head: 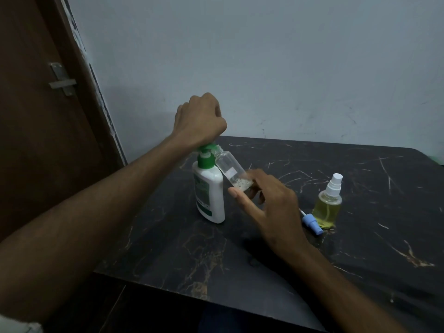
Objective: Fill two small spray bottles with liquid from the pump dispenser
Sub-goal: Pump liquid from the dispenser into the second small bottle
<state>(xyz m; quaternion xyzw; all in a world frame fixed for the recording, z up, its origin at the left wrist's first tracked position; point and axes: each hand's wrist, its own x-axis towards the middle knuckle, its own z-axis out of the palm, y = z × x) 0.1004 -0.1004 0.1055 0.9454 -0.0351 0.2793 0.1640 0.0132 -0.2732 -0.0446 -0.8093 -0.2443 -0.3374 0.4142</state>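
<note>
A white pump dispenser [209,193] with a green pump head stands on the dark marble table [312,260]. My left hand [199,118], curled into a fist, presses down on the green pump. My right hand [266,200] pinches a small clear spray bottle [230,169] by its base and tilts it so its open neck meets the pump's spout. A little foamy liquid lies at the bottle's bottom. To the right stands a second small spray bottle [328,204] with yellow liquid and a white sprayer on it. A blue spray cap [312,223] lies beside it.
A grey wall rises behind the table. A brown door with a metal latch [61,79] is at the left. The table's front edge [192,299] runs across the lower middle.
</note>
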